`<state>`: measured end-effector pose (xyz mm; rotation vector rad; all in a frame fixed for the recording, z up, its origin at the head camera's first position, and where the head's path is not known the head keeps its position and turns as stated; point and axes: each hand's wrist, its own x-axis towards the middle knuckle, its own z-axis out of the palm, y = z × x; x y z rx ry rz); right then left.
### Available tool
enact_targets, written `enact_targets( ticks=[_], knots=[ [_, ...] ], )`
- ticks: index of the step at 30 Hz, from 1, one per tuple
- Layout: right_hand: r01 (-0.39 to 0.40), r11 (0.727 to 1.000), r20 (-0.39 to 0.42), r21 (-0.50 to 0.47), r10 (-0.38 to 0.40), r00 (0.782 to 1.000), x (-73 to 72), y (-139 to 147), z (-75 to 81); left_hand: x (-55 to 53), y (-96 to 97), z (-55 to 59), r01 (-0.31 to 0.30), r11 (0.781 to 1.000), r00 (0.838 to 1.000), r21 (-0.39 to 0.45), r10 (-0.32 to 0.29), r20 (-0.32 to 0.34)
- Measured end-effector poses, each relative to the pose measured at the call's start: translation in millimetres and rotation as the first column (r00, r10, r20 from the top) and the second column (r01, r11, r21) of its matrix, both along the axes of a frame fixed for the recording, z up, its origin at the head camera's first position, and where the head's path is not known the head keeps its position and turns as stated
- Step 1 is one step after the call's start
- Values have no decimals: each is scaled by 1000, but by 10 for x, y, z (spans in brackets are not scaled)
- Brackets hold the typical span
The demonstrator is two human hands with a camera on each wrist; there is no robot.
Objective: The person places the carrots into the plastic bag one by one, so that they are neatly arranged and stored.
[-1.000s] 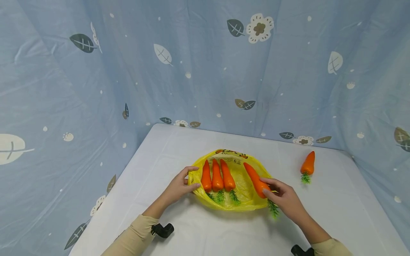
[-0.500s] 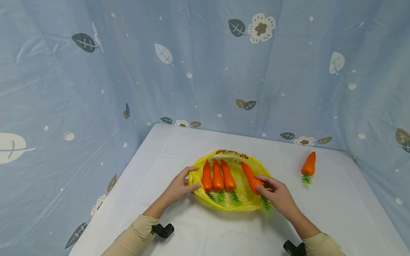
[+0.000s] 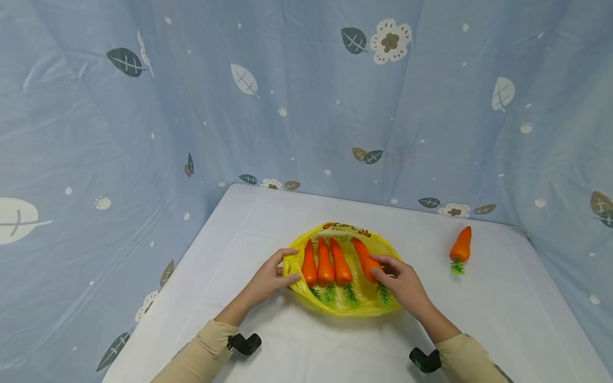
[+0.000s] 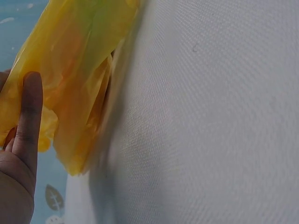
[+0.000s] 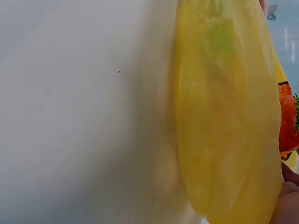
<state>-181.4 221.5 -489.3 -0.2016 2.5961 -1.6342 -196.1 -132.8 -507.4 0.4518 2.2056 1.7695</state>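
Observation:
A yellow plastic bag lies wide-mouthed on the white table, with printing on its far inner side. Inside it three orange carrots with green tops, the middle one among them, lie side by side at the left. My left hand grips the bag's left rim between thumb and fingers; in the left wrist view the thumb presses on the yellow film. Over the bag's right part my right hand pinches a fourth carrot near its leafy end, tip pointing away. The right wrist view shows that carrot above the bag's rim.
Another carrot lies on the white table at the far right, its green top toward me. A blue patterned curtain surrounds the table at the back and sides.
My right hand has carried its carrot leftward and slightly away, from over the bag's right rim to nearer the three carrots. The left hand has stayed on the rim.

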Motion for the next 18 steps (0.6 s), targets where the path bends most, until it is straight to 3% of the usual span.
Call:
enact_targets(
  ticks=[12, 18],
  knots=[
    [-6, 1000, 10, 0, 6, 1000, -145, -137, -76, 9, 6, -5, -4, 1000, 1000, 9, 4, -12],
    [-14, 999, 15, 48, 13, 1000, -181, -181, -129, 7, 18, 1, -7, 1000, 1000, 5, 7, -11]
  ],
)
